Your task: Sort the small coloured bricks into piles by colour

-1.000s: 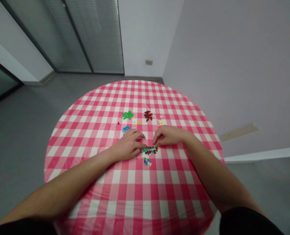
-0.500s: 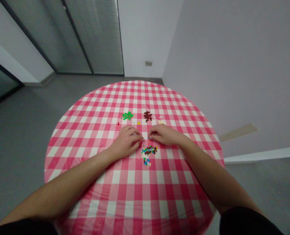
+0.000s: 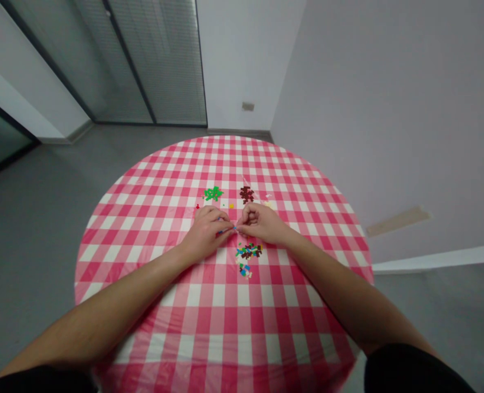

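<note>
My left hand (image 3: 206,231) and my right hand (image 3: 260,221) meet fingertip to fingertip at the middle of a round table with a red and white checked cloth (image 3: 151,218). Both are closed in a pinch on a tiny blue piece (image 3: 234,228) held between them. Just in front of them lies a mixed heap of small coloured pieces (image 3: 249,251), with a smaller scatter (image 3: 245,269) nearer to me. Beyond the hands sit a green pile (image 3: 213,193), a dark brown pile (image 3: 246,194), a few cream pieces (image 3: 269,204), and single yellow (image 3: 231,206) and red (image 3: 197,207) bits.
The table stands in a room corner on a grey floor (image 3: 33,191). A white wall (image 3: 389,109) rises close on the right, and glass partitions with blinds (image 3: 155,60) stand behind.
Both hands have lifted off the mixed heap and drawn together farther from me. The right hand slid left, and the two now pinch a small piece between them.
</note>
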The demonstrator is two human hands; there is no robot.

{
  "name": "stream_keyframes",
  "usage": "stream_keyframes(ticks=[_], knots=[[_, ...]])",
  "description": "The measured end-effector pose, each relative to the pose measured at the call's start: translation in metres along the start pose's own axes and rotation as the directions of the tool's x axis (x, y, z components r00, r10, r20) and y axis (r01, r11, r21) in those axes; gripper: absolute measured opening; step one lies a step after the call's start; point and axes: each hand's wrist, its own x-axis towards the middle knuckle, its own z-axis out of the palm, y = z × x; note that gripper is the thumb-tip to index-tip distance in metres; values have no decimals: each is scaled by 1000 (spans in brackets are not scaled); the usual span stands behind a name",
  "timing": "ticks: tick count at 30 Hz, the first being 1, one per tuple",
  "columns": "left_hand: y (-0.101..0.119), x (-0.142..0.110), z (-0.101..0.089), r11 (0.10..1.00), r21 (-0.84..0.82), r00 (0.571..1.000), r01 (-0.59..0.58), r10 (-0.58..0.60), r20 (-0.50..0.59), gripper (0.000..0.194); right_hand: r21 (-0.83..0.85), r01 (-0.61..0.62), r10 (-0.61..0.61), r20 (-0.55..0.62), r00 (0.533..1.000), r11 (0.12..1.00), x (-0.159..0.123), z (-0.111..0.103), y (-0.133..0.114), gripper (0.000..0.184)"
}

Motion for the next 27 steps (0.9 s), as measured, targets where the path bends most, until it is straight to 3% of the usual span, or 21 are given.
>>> stream_keyframes(ticks=[5, 11, 14, 18, 21, 27], knots=[[2, 0, -2, 1000, -22, 1000, -16, 17, 18, 17, -91, -12, 12, 2, 1000, 996, 0, 2, 2, 24], [0, 2, -11, 999, -34, 997, 14, -11, 73, 17, -200, 27, -19, 38, 999, 979, -2, 0, -3, 12], [-16, 4, -26, 999, -10, 995, 48, -47, 92, 17, -332, 86, -25, 186, 982, 939, -4, -5, -10, 3], [-44, 3, -46, 986, 33, 976, 163, -166, 142, 20, -451, 173, 11, 376, 927, 876, -3, -9, -14, 4], [-55, 0, -52, 980, 22, 957, 197, -197, 213, 16, -489, 194, 8, 382, 924, 850, -3, -7, -15, 8], [-57, 0, -53, 974, 52, 929, 220, -226, 292, 14, -529, 201, -28, 316, 948, 824, -3, -1, -15, 11]])
